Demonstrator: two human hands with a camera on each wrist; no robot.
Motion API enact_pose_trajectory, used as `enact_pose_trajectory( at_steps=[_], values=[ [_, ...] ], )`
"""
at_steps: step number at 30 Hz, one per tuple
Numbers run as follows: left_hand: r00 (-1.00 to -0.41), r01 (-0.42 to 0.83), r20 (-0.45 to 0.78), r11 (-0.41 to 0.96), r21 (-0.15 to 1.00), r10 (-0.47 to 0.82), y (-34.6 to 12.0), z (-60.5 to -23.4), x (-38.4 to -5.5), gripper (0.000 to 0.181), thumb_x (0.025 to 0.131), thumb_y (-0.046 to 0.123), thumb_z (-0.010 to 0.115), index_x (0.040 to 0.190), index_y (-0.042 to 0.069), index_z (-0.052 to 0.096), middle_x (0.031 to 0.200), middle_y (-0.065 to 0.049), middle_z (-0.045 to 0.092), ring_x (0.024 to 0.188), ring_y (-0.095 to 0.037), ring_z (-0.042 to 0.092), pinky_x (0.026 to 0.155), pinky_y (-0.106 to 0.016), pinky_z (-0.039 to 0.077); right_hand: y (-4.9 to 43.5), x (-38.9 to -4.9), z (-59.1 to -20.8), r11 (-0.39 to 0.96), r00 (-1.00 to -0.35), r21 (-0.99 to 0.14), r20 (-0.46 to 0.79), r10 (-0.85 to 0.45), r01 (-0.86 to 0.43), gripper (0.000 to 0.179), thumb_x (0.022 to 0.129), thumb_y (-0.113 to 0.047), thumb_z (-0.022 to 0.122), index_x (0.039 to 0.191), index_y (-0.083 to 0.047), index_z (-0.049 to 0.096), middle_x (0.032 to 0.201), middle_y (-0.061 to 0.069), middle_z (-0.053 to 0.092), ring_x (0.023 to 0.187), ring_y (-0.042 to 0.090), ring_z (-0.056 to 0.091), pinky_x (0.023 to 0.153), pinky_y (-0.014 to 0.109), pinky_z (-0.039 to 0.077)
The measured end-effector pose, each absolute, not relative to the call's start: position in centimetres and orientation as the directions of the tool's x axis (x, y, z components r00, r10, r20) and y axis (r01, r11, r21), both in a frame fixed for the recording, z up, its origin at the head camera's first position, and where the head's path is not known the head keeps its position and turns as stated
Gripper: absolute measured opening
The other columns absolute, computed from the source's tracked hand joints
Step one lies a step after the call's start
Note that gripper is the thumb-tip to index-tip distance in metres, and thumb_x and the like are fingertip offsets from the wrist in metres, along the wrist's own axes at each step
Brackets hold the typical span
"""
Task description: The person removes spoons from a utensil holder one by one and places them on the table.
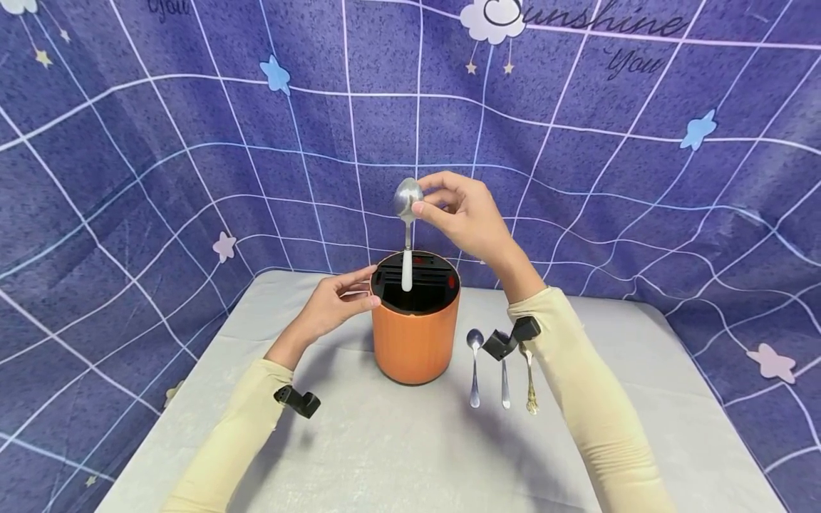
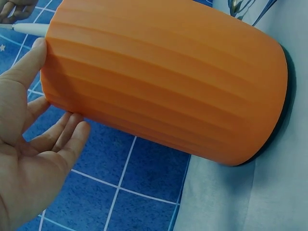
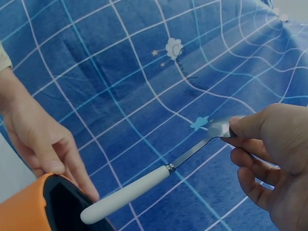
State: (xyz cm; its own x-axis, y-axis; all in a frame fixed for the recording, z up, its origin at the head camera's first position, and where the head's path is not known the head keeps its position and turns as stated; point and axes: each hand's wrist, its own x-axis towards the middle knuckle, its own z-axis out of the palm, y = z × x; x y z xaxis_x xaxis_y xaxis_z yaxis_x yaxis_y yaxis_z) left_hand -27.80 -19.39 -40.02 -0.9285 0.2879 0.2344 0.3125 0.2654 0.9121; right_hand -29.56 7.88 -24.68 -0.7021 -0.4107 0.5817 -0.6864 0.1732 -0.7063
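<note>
My right hand [image 1: 473, 217] pinches a spoon [image 1: 407, 271] by its metal bowl between thumb and fingers. The spoon hangs bowl up, its white handle pointing down over the dark opening of an orange utensil holder [image 1: 415, 343]. In the right wrist view the handle's rounded end [image 3: 96, 211] appears in front of that opening; whether it is inside I cannot tell. Against the holder's left side rests my left hand [image 1: 333, 303], thumb and fingertips touching near the rim, as the left wrist view also shows. The holder stands upright, with black slotted dividers inside.
Right of the holder lie a small metal spoon [image 1: 474, 367], a silver utensil [image 1: 505, 385] and an ornate gold-toned utensil [image 1: 531, 385], partly hidden by the right wrist camera. All lie on a pale cloth-covered table [image 1: 385, 456]. A purple-blue grid curtain [image 1: 359, 128] hangs behind.
</note>
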Motion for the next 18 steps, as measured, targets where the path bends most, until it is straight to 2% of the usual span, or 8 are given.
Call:
enact_pose_trajectory(
  at_steps=[3,6,13,18],
  values=[
    [-0.928,0.315,0.236,0.268,0.911,0.287,-19.4,-40.0,-27.7,0.061,0.092,0.017,0.079,0.148,0.016,0.056,0.143,-0.012,0.060,0.131,-0.032,0.057,0.109,-0.049,0.051,8.4,-29.3,-24.2,0.190,-0.708,-0.704,0.580,-0.402,-0.684,0.027,0.096,-0.012,0.073,0.121,-0.002,0.069,0.096,0.011,0.078,0.076,0.021,0.065,0.059,0.026,0.045],
    [-0.928,0.317,0.238,0.268,0.910,0.288,-19.3,-40.1,-27.6,0.061,0.092,0.017,0.079,0.148,0.017,0.056,0.143,-0.011,0.060,0.130,-0.032,0.057,0.109,-0.048,0.051,8.9,-28.9,-23.6,0.214,-0.719,-0.703,0.575,-0.390,-0.678,0.028,0.097,-0.012,0.072,0.123,-0.001,0.068,0.097,0.012,0.078,0.078,0.017,0.065,0.060,0.024,0.047],
    [-0.924,0.324,0.247,0.253,0.912,0.292,-19.2,-40.2,-27.6,0.062,0.092,0.016,0.079,0.149,0.016,0.055,0.143,-0.013,0.060,0.130,-0.032,0.057,0.109,-0.046,0.051,10.8,-28.4,-22.9,0.222,-0.711,-0.684,0.606,-0.356,-0.695,0.031,0.095,-0.008,0.073,0.124,0.002,0.068,0.096,0.016,0.077,0.075,0.019,0.063,0.057,0.024,0.042],
    [-0.925,0.327,0.252,0.255,0.910,0.285,-19.2,-40.3,-27.7,0.062,0.091,0.017,0.079,0.149,0.017,0.056,0.143,-0.012,0.060,0.131,-0.031,0.056,0.111,-0.048,0.050,12.8,-28.5,-23.2,0.205,-0.735,-0.713,0.601,-0.315,-0.671,0.030,0.095,-0.007,0.074,0.123,0.003,0.068,0.089,0.005,0.077,0.074,0.011,0.062,0.058,0.023,0.042]
  ],
)
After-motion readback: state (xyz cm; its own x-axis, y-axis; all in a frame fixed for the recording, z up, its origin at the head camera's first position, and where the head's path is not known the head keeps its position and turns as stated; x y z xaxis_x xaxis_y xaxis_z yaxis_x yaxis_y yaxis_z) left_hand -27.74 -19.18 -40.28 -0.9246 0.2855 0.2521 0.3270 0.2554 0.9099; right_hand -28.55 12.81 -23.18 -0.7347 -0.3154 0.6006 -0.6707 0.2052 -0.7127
